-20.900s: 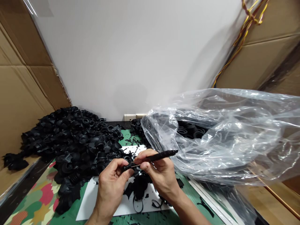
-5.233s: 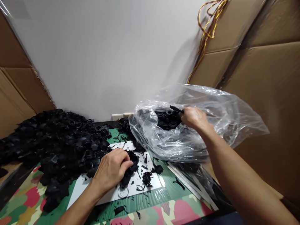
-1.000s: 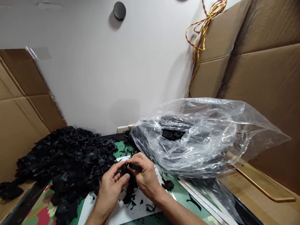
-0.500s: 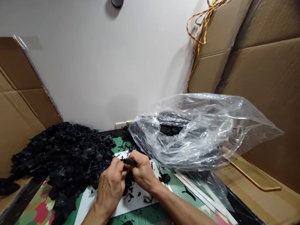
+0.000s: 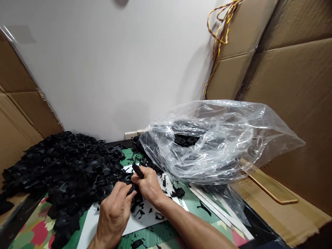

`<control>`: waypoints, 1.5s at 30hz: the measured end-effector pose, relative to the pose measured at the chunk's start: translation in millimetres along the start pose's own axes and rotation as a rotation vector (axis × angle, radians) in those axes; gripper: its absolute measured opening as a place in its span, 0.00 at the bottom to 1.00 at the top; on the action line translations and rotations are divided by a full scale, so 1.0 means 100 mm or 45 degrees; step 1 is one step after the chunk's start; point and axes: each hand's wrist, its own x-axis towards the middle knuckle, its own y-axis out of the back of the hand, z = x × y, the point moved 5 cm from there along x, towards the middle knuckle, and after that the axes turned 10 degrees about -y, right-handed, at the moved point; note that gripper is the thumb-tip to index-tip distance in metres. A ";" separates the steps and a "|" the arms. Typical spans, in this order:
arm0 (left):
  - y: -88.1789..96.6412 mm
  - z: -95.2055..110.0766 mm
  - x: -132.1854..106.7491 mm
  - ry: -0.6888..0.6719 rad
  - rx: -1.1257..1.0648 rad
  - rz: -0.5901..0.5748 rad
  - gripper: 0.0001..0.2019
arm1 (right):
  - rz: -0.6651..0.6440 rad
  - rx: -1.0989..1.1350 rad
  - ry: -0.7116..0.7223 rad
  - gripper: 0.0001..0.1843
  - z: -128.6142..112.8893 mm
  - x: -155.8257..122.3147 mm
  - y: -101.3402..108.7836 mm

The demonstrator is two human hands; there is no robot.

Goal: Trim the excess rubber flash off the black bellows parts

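My left hand (image 5: 114,211) is closed around a small black ribbed rubber part (image 5: 128,180), pinched between thumb and fingers over a white sheet (image 5: 89,226). My right hand (image 5: 148,185) grips a thin black tool (image 5: 137,171), its end pointing up and left, close against the rubber part. Both hands meet just in front of a big heap of black rubber parts (image 5: 64,166).
A clear plastic bag (image 5: 220,138) holding more black parts lies to the right. Black trimmings (image 5: 178,192) litter the white sheet and the green patterned mat (image 5: 160,238). Cardboard panels (image 5: 290,93) stand left and right; a yellow-red cable (image 5: 218,34) hangs on the wall.
The camera has dipped slightly. My hands shifted a little left and down; the tool in my right hand has tilted upward, and the rubber part has turned in my left fingers.
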 end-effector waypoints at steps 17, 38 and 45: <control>0.03 0.03 0.00 0.137 -0.176 0.093 0.03 | 0.072 -0.032 -0.092 0.05 0.08 0.11 0.08; -0.02 -0.29 -0.22 0.968 -0.746 0.221 0.11 | -0.126 0.003 0.475 0.06 -0.28 -0.15 0.23; -0.06 -0.25 -0.11 0.827 -0.493 0.132 0.10 | -0.018 -0.045 0.715 0.08 -0.29 -0.29 0.06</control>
